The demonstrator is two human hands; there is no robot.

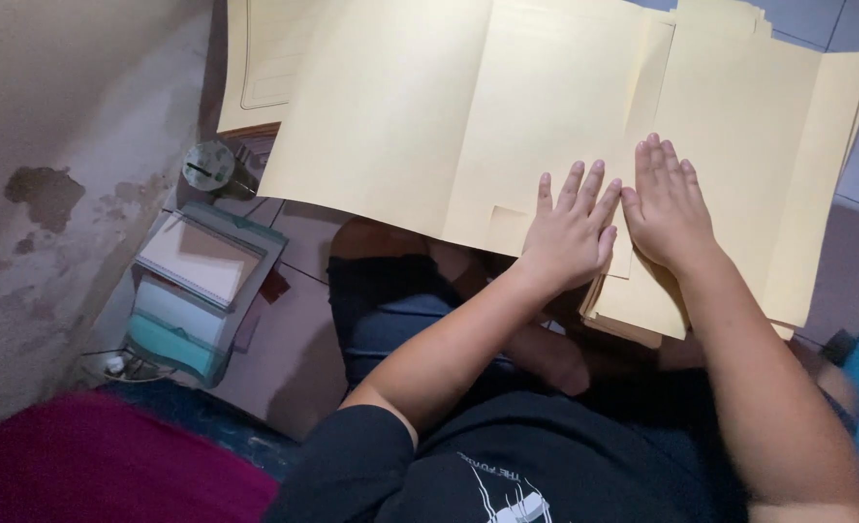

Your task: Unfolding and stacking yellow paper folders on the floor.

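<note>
While flat: both hands (618,223) on sheet (546,116)

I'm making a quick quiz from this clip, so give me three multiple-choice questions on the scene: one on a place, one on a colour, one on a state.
1. Where do both hands rest?
A. on the cream card sheets
B. on the floor tiles
C. on the grey tray

2. What colour is the cloth at lower left?
A. green
B. magenta
C. white

3. How are the hands?
A. fists
B. pinching a pen
C. flat, palms down

Answers:
1 A: the left hand and right hand press on the cream card sheets.
2 B: the cloth is magenta.
3 C: fingers lie spread on the sheet.
</note>
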